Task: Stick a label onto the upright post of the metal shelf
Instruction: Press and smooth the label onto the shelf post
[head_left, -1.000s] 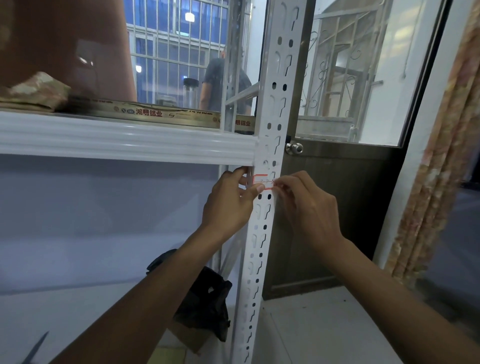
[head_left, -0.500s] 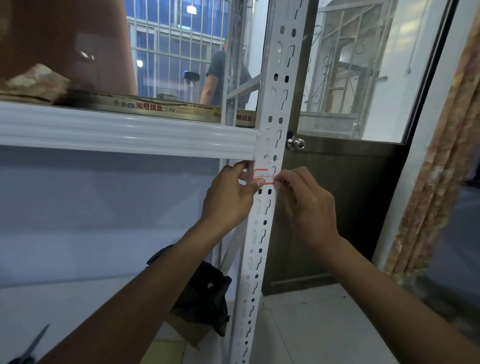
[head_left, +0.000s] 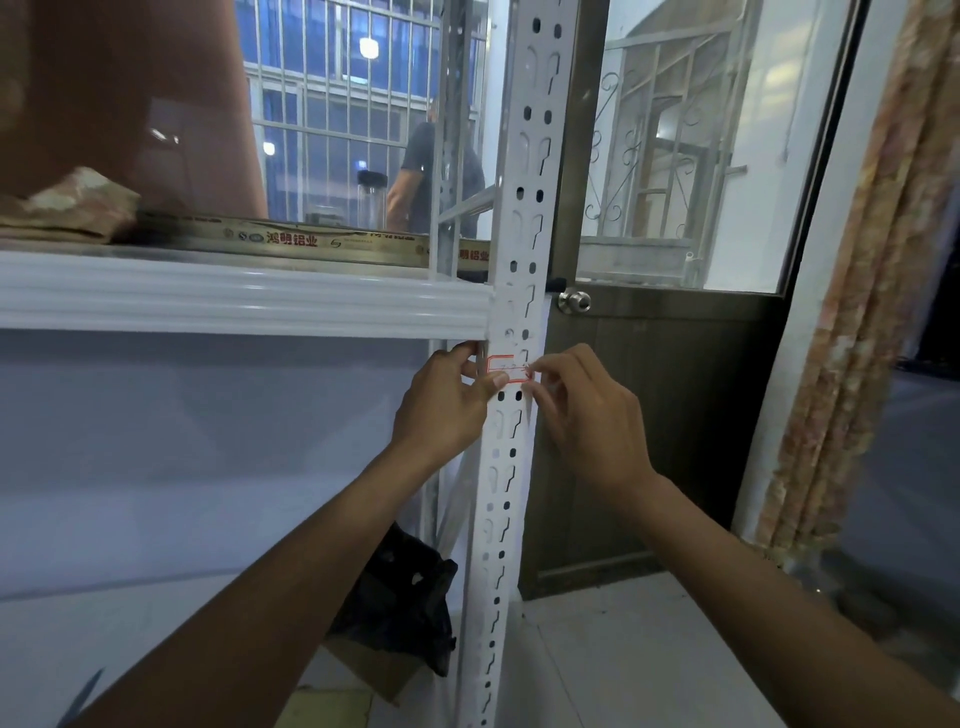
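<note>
My left hand grips the post, thumb pressing the label; my right hand pinches the label's right edge.

Single head-worn wide-angle view, faces forward and slightly down, close to the upright post; edges bend, probably lens distortion.

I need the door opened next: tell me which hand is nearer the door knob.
Right. The right hand is below the door knob; the left hand is beyond the post, lower left.
</note>
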